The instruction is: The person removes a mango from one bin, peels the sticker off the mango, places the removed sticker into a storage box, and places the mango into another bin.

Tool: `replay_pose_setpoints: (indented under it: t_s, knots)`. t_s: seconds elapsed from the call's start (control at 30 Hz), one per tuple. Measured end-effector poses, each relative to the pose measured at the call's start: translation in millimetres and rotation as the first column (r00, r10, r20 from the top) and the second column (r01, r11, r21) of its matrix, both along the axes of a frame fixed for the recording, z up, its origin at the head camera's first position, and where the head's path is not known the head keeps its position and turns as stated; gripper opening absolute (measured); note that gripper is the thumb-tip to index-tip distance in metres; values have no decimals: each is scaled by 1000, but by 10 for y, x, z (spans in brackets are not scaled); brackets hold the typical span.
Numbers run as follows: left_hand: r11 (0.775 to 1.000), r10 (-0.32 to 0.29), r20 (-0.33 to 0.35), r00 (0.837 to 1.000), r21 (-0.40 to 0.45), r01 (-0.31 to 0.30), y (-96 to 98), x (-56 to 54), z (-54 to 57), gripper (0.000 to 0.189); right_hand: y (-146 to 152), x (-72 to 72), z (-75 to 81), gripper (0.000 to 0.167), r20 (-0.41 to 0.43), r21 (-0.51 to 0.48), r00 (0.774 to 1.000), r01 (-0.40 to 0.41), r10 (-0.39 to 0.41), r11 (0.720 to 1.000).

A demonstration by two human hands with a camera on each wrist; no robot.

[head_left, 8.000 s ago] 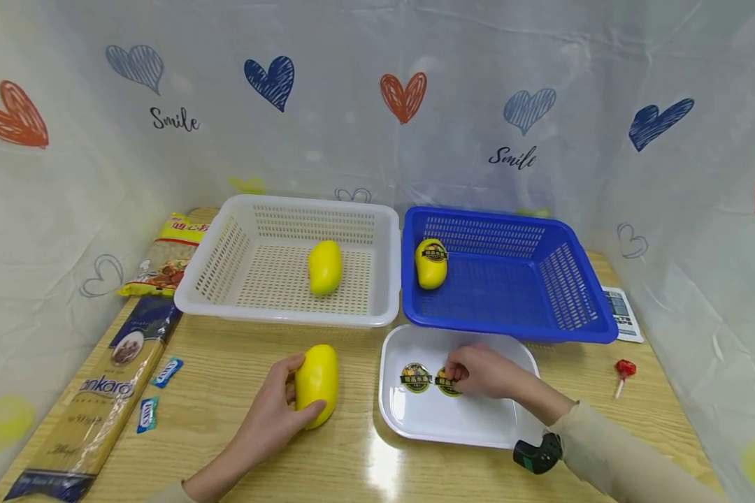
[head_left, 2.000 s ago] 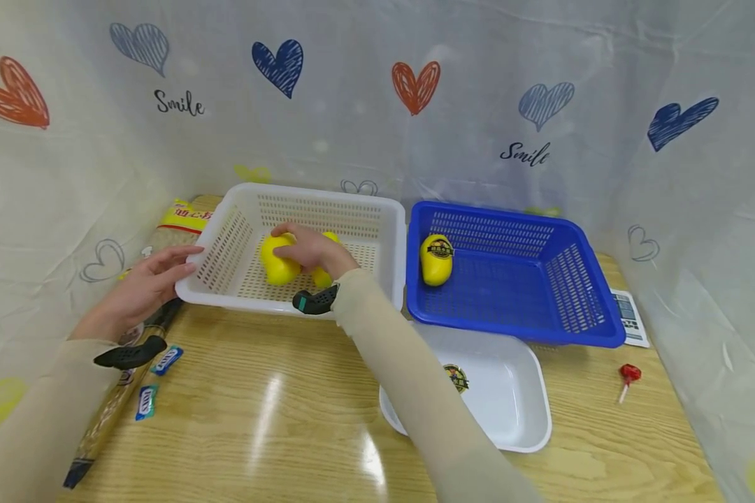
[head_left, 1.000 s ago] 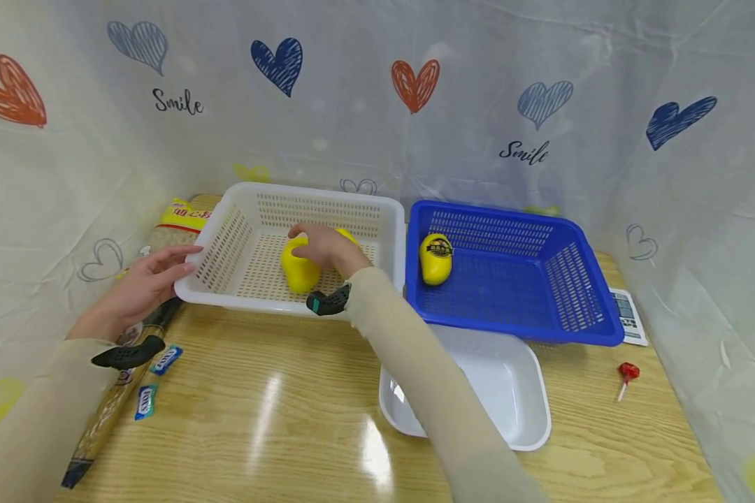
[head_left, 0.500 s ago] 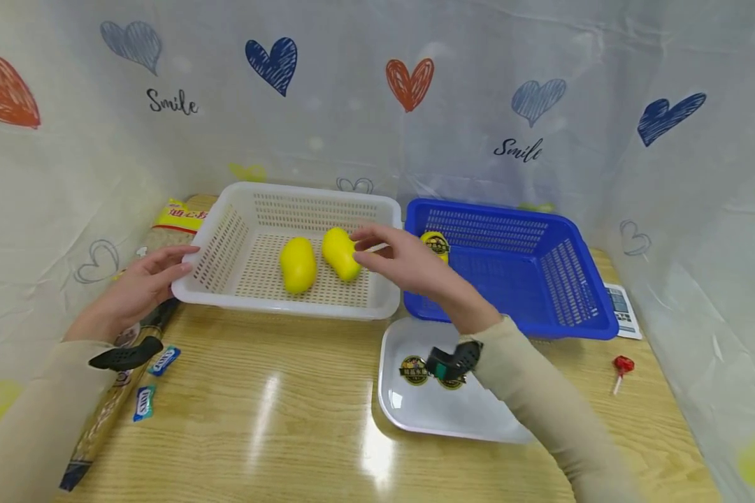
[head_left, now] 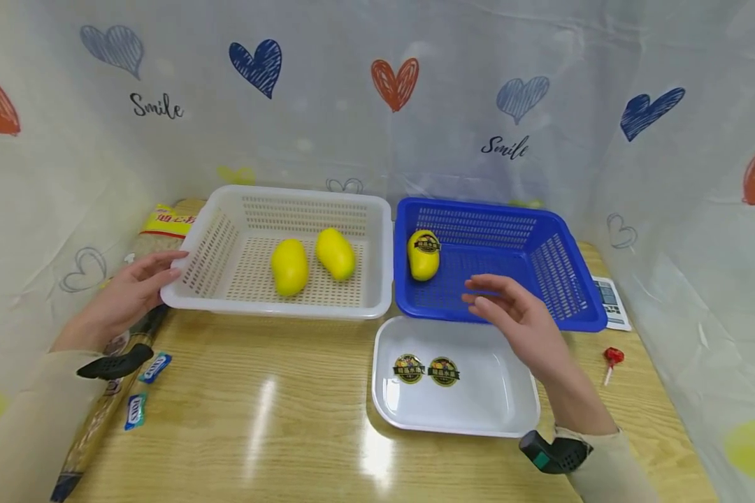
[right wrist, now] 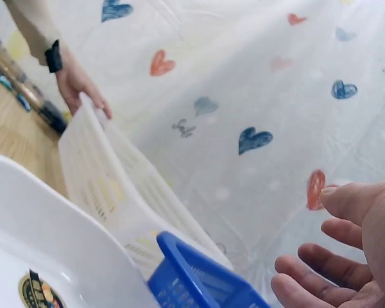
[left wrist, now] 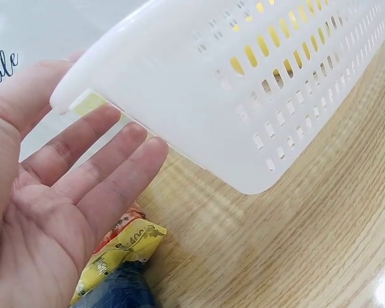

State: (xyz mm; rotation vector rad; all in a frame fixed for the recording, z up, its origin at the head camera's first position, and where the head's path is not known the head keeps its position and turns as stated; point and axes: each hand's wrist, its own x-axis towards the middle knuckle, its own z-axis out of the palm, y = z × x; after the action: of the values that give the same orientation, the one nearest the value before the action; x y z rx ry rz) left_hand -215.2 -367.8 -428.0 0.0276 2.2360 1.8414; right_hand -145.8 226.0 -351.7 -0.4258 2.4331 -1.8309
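Note:
My left hand (head_left: 122, 297) holds the left rim of the white basket (head_left: 277, 307). In the left wrist view its fingers (left wrist: 112, 170) lie along the outer wall under the rim, the thumb side over it. Two plain yellow mangoes (head_left: 289, 267) (head_left: 335, 253) lie in that basket. My right hand (head_left: 528, 328), fingers loosely bent and holding nothing, hovers over the edge between the blue basket (head_left: 484, 269) and the white tray (head_left: 478, 412). A mango with a black-and-gold sticker (head_left: 423, 255) lies at the blue basket's left side. Two round stickers (head_left: 409, 369) (head_left: 443, 372) lie in the tray.
At the left edge are a yellow food bag (head_left: 166, 222), a long pasta pack (head_left: 91, 433) partly under my left arm, and two small blue wrapped candies (head_left: 155, 367) (head_left: 135, 411). A red lollipop (head_left: 613, 356) and a white printed packet (head_left: 612, 304) lie at right.
A second plain mango came into the white basket from the table. My right hand let go of the mangoes and moved right, out of the basket. Left hand has stayed on the rim lately.

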Motion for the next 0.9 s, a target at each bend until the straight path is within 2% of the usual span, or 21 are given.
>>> replay_pose_setpoints:
  t_s: [0.13,0.3,0.53,0.73,0.9]
  knots:
    - [998,-5,-18,1000,62,6,-10,-5,-22,44,222,95,-72,37,-26,-41,999,41,-43,998]
    - [995,-15,-26,1000,100,17,-13,-6,-37,42,538,153,-155,37,-44,-114,992,111,-116,987]
    - [995,-31,-31,999,89,34,-12,-2,-33,43,881,193,-242,38,-41,-212,985,154,-167,965]
    - [992,-37,-24,999,123,40,-27,4,-39,42,945,128,-221,38,-2,-164,985,170,-173,972]
    - [990,-35,-25,999,136,38,-20,-3,-41,41,879,-55,-151,45,54,-50,983,179,-176,983]
